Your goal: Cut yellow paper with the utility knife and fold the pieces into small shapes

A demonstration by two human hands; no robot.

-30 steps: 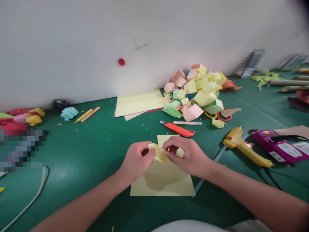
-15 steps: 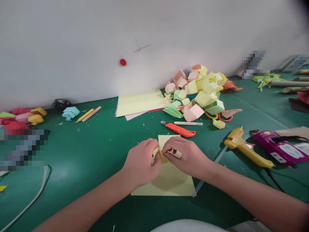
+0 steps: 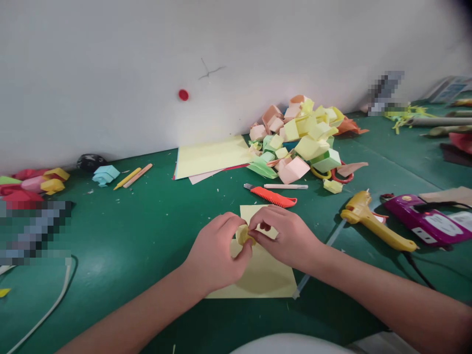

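Observation:
Between my two hands is a small piece of yellow paper (image 3: pixel 243 236), curled or folded, its exact shape partly covered by fingers. My left hand (image 3: pixel 219 250) curves around its left side, thumb and fingers closed on it. On the other side my right hand (image 3: pixel 285 233) pinches the same piece between thumb and fingertips. Beneath both hands lies a pale yellow paper sheet (image 3: pixel 261 275) on the green table. An orange utility knife (image 3: pixel 275 196) and a slim white pen-like stick (image 3: pixel 285 187) rest just beyond my hands.
A heap of folded paper pieces (image 3: pixel 306 137) sits by the wall, beside stacked paper sheets (image 3: pixel 212 157). To the right are a yellow glue gun (image 3: pixel 379 223) with its glue stick and a purple power strip (image 3: pixel 427 221). Leftward lie two markers (image 3: pixel 132 177) and a white cable (image 3: pixel 55 305).
My left hand has opened its grip slightly and turned, so more of the yellow piece shows. My right hand keeps its pinch. The view has shifted a little.

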